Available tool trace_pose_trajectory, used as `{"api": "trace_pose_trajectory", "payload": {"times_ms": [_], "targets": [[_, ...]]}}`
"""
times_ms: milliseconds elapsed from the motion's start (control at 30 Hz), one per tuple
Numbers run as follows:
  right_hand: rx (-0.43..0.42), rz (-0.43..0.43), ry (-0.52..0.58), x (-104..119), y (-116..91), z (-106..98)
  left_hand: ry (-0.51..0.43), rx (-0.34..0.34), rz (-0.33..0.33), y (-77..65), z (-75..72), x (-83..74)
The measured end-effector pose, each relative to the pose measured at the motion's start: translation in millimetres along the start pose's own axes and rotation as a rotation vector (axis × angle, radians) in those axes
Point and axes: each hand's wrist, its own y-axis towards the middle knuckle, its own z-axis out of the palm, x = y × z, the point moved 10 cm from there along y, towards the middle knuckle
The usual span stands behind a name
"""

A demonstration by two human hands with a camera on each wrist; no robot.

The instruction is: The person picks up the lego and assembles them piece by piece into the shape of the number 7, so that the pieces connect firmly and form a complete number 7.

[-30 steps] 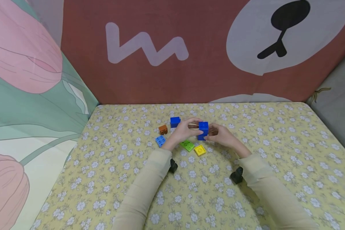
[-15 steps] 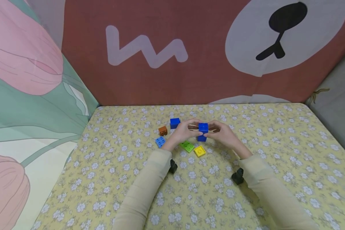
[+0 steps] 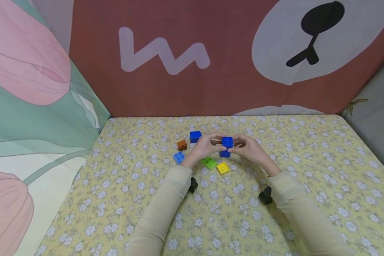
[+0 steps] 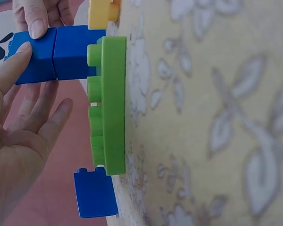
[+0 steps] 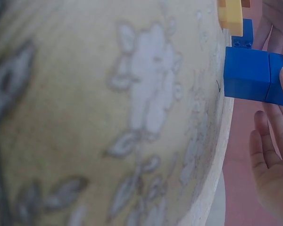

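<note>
Blue stack (image 3: 227,146) of two blocks stands upright, on far side of yellow piece (image 3: 223,168); I see left hand (image 3: 203,146) and right hand (image 3: 248,149) both pinching its upper block (image 3: 227,142), neither nearer.

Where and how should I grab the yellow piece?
Probably pinch the yellow piece by its left and right edges, coming down from the near side: it lies flat, with the green piece close at its far-left corner.
</note>
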Motion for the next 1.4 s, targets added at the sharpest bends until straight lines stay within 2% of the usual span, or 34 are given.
{"api": "trace_pose_trajectory", "payload": {"times_ms": [467, 733, 933, 1033, 1133, 1233, 1333, 1400], "targets": [[-0.003, -0.006, -0.044, 2, 0, -1, 0.027, 0.001, 0.002, 0.1, -0.1, 0.3], [0.038, -0.024, -0.036, 6, -2, -1, 0.101, 0.002, -0.002, -0.2, 0.4, -3.9], [0.013, -0.056, -0.069, 14, -2, -4, 0.164, -0.011, -0.021, -0.7, -1.2, -1.5], [0.007, -0.058, -0.097, 14, -1, -5, 0.212, -0.002, -0.007, -0.8, -1.8, -2.5], [0.005, -0.062, -0.104, 13, 1, -5, 0.241, 0.009, -0.005, -1.9, -5.1, -4.0], [-0.001, -0.066, -0.098, 13, 1, -5, 0.224, 0.002, -0.026, -3.4, -12.0, -2.6], [-0.007, -0.055, -0.094, 12, 1, -6, 0.19, -0.039, -0.036, -5.1, -23.5, -1.9], [-0.007, -0.049, -0.09, 12, 0, -6, 0.181, -0.087, -0.017, -6.3, -34.2, -4.1]]}}
